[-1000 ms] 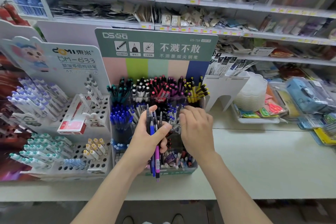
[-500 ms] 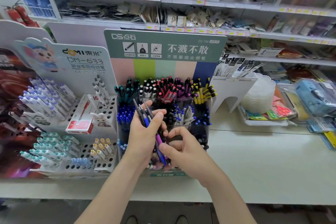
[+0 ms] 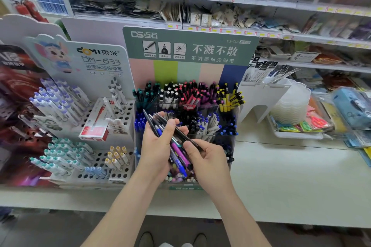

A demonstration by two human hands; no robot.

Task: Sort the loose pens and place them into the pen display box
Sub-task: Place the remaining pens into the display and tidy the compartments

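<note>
My left hand [image 3: 158, 147] grips a bundle of loose pens [image 3: 176, 151], black, blue and purple, fanned out above the tiered pen display box [image 3: 233, 118]. My right hand [image 3: 206, 156] pinches one black pen [image 3: 181, 132] of that bundle between thumb and fingers. The box has a green header card and clear compartments holding teal, white, red, purple and yellow pens at the back, blue and black ones in the middle. Its front tier is mostly hidden behind my hands.
A white peg-hole pen rack [image 3: 84, 146] with purple-tipped and teal-tipped pens and a red box [image 3: 94, 126] stands to the left. A white stand [image 3: 261, 98], stacked clear containers [image 3: 291, 106] and packaged goods sit right. The white shelf counter [image 3: 291, 176] runs across; stocked shelves rise behind.
My right hand came back from the box's middle tier to the bundle in my left hand and now pinches a black pen. The view has shifted slightly.
</note>
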